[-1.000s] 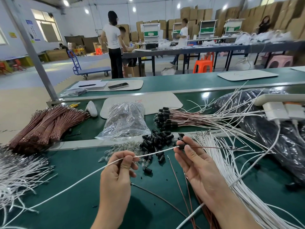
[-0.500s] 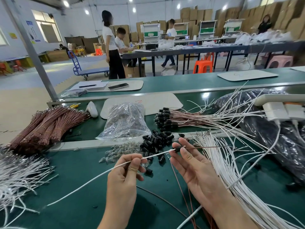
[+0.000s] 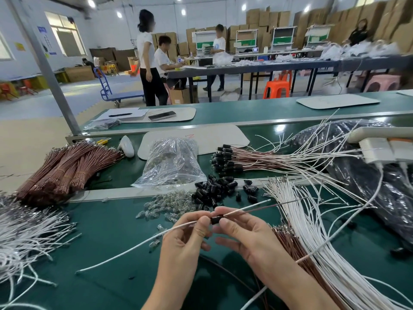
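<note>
Nearest the viewer, the left hand (image 3: 185, 240) pinches a white wire (image 3: 134, 247) between thumb and forefinger, with the other fingers curled below. The wire's free end trails down and left across the green table (image 3: 100, 220). The right hand (image 3: 252, 238) pinches a black cap (image 3: 216, 219) between thumb and forefinger, just beside the left fingertips, and its remaining fingers are loosely bent. The cap is held above the table at the centre of the view, with the white wire meeting its left end. From its right end a white length and a thin brown wire (image 3: 279, 204) run out to the right. A sheaf of white wires (image 3: 312, 238) lies beside the right hand.

Just beyond the hands lie a scatter of small clear bulbs (image 3: 165, 204) and a heap of loose caps (image 3: 214, 189). A tangle of pale wires (image 3: 26, 231) lies at the left edge.

Farther back are tied brown bundles (image 3: 67, 168), a clear plastic bag (image 3: 172, 164), a row of capped brown wires (image 3: 232, 159), a dark bag (image 3: 368, 186) and a white power strip (image 3: 380, 139).

On the next bench lie a white mat (image 3: 194, 139), a phone (image 3: 162, 115) and a pen (image 3: 120, 114). In the hall beyond stand a blue cart (image 3: 118, 95), an orange stool (image 3: 277, 87) and several people at a long table (image 3: 257, 67).
</note>
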A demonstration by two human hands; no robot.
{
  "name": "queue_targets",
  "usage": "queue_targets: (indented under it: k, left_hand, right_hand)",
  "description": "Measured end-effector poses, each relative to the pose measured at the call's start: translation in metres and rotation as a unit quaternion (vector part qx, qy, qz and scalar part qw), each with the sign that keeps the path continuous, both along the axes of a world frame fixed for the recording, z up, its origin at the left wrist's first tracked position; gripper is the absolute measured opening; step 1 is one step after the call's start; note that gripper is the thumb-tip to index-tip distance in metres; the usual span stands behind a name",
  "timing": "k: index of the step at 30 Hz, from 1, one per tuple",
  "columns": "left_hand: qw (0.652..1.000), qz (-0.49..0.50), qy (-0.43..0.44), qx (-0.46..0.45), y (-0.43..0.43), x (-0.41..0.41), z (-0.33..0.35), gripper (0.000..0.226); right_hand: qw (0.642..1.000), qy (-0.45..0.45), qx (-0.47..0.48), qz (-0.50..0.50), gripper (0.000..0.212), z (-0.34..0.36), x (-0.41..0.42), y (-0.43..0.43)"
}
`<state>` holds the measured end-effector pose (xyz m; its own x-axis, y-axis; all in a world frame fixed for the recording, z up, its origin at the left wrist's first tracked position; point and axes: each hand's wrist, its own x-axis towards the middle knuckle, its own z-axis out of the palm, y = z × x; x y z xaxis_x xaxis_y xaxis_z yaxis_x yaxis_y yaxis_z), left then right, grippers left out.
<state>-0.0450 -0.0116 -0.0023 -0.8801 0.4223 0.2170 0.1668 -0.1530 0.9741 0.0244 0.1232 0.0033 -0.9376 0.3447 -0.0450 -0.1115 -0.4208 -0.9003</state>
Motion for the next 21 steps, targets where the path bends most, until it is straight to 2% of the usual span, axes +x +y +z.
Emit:
queue_targets:
  k: [5,11,21]
  left_hand:
    - [0.998,-0.05,-0.027,-0.003,0.0008,0.0021,0.0012,0.016]
    - [1.0,-0.008,-0.004,-0.016,0.0007,-0.0013,-0.0011,0.015]
    - [0.999,0.011,-0.035,0.007,-0.0008,-0.0049,-0.0004,0.017]
  right_hand:
    - [1.0,-0.02,0.003,0.001,0.039,-0.0012,-0.0004,-0.0015]
    - [0.998,-0.042,0.019,-0.048,0.04,-0.0025,-0.0012,-0.0003]
    - [0.995,-0.034,0.027,-0.091,0.04,0.0016,0.0002,0.0044]
